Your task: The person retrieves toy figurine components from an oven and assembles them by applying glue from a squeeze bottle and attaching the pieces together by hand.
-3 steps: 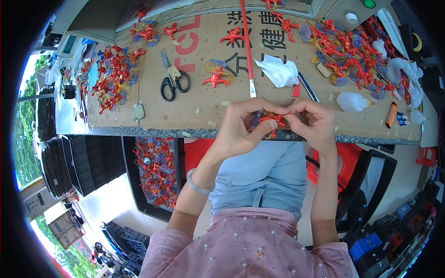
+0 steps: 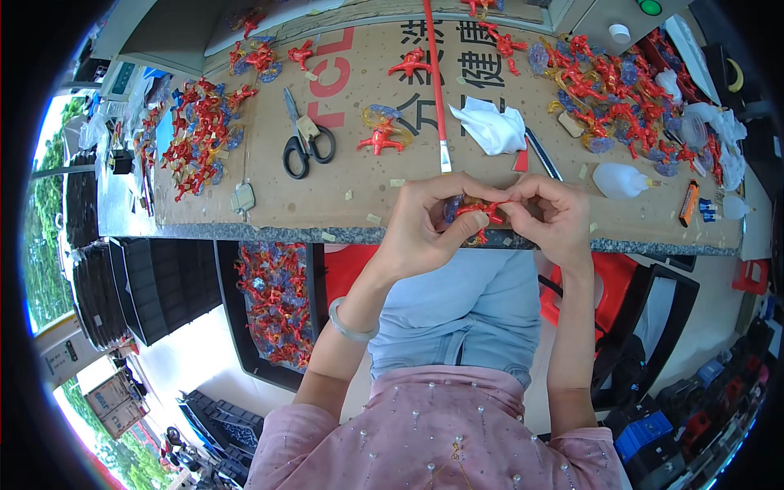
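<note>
L hand [image 2: 423, 227] has grip on red fig. [image 2: 480, 212] nr table edge [image 2: 359, 235], R hand [image 2: 559, 214] pinching its end.

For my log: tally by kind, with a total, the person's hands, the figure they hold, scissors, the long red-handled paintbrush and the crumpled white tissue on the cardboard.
Hands, left hand and right hand: 2
Held red figure: 1
Scissors: 1
Long red-handled paintbrush: 1
Crumpled white tissue: 1
Total: 6
</note>
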A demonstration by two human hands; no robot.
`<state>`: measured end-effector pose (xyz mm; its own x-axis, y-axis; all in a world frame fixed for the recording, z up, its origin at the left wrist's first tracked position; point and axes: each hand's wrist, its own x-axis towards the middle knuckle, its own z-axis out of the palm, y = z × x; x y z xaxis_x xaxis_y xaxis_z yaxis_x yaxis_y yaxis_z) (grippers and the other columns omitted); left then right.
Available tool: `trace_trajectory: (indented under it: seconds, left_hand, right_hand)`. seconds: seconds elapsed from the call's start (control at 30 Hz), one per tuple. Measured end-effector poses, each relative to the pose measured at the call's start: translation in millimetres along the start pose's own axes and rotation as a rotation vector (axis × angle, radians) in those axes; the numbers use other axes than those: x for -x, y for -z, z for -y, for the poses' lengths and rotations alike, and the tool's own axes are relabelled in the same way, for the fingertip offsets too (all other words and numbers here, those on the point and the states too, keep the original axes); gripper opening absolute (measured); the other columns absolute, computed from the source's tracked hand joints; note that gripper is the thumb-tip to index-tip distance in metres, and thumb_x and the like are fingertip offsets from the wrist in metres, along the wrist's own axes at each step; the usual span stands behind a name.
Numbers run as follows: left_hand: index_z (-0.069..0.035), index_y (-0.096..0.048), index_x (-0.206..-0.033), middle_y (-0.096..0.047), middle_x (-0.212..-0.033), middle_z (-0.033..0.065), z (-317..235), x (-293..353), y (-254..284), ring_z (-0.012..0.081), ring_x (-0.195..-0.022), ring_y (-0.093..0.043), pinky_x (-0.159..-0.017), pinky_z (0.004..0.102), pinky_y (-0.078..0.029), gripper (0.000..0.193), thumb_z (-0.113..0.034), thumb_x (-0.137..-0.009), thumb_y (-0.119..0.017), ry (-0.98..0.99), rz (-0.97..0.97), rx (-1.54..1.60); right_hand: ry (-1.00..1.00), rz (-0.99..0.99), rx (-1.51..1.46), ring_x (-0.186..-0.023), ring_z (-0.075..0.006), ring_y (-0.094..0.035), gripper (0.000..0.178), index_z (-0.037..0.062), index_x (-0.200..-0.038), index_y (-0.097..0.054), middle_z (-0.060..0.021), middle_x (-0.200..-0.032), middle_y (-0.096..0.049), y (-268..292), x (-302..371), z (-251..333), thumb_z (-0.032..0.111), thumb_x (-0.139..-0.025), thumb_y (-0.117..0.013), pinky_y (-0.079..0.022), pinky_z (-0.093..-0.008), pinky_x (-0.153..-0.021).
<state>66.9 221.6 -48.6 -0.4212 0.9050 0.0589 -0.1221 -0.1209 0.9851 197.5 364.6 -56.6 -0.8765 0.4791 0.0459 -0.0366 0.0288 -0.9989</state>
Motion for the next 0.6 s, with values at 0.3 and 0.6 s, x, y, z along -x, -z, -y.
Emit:
trace_trajectory:
  seconds: [0.3,0.6]
  left_hand:
    - [0.005,-0.064,-0.103,-0.066,-0.097,0.0093,0.3,0.4,0.5,0.0078,-0.084,-0.059,-0.069,0.0209,-0.047,0.024,0.011,-0.081,-0.059,0.042,0.003,-0.014]
    - [0.008,-0.063,-0.105,-0.066,-0.101,0.0156,-3.5,0.5,0.5,0.0183,-0.095,-0.062,-0.085,0.0307,-0.049,0.023,0.006,-0.081,-0.062,0.061,0.006,-0.003]
  right_hand:
    - [0.011,-0.007,0.023,-0.059,0.0001,-0.048,0.004,-0.0015,-0.08,-0.064,0.0027,-0.068,-0.059,0.7,0.0,-2.0,-0.001,-0.078,-0.067,-0.036,-0.0171,-0.05]
    - [0.001,-0.003,0.007,-0.058,0.0003,-0.047,0.004,-0.0013,-0.079,-0.064,0.0029,-0.068,-0.059,0.1,-0.4,-0.8,-0.001,-0.078,-0.067,-0.036,-0.0168,-0.05]
